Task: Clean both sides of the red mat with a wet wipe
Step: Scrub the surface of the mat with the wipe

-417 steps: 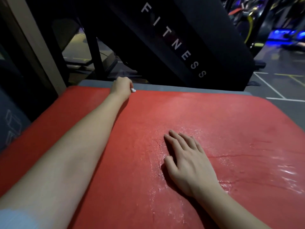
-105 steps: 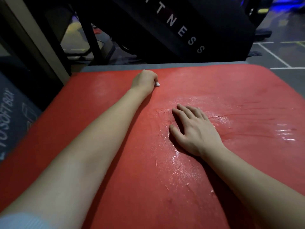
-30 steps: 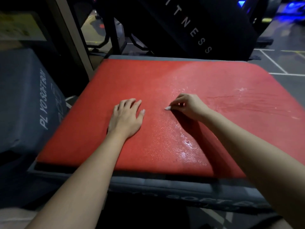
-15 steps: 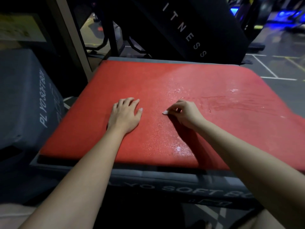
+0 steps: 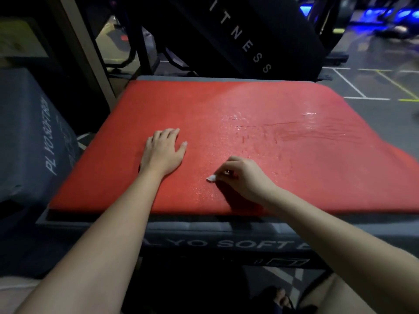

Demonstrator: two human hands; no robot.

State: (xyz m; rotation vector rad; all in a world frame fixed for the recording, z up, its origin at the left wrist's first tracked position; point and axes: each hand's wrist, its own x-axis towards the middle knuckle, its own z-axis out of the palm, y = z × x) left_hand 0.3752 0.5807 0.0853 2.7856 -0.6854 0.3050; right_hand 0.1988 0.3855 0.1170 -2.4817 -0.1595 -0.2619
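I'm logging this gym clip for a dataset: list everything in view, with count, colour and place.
red mat: one, red, on the soft box, wet sheen at middle and right.
wet wipe: one, white, pinched by the right hand near the mat's front.
soft box: one, grey, under the mat.
second box: one, grey, left of it.
machine panel: one, black, white letters, behind the mat.
floor: grey, lined, far right.
left hand: one, flat on the mat.
right hand: one, pinching the wipe.
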